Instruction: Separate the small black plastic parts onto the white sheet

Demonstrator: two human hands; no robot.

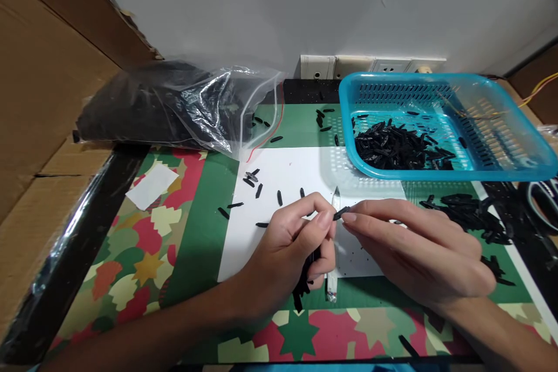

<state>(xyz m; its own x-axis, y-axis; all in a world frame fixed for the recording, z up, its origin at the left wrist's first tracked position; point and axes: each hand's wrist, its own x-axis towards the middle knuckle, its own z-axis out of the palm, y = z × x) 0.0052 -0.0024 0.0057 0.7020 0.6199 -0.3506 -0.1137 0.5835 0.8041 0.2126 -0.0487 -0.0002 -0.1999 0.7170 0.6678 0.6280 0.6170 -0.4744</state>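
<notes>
My left hand (300, 244) is curled closed around a bunch of small black elongated pieces (300, 290), whose ends stick out below the fingers. Between the thumb and fingertips of my right hand (414, 238) is one small black elongated piece (341, 213), its far end close to my left thumb and index finger; whether the left fingers also grip it I cannot tell. Beneath and between the hands lies a slim white craft knife or pen-like tool (332, 288), tip pointing away. Several loose black pieces (279, 197) are scattered over the white paper (244, 250).
A blue plastic basket (436, 175) holding many black pieces stands at back right. At back left lies a clear zip bag (174, 107) full of dark material. A black pile (475, 215) sits right of my right hand, near scissors handles (540, 203). Cardboard (43, 70) borders the left.
</notes>
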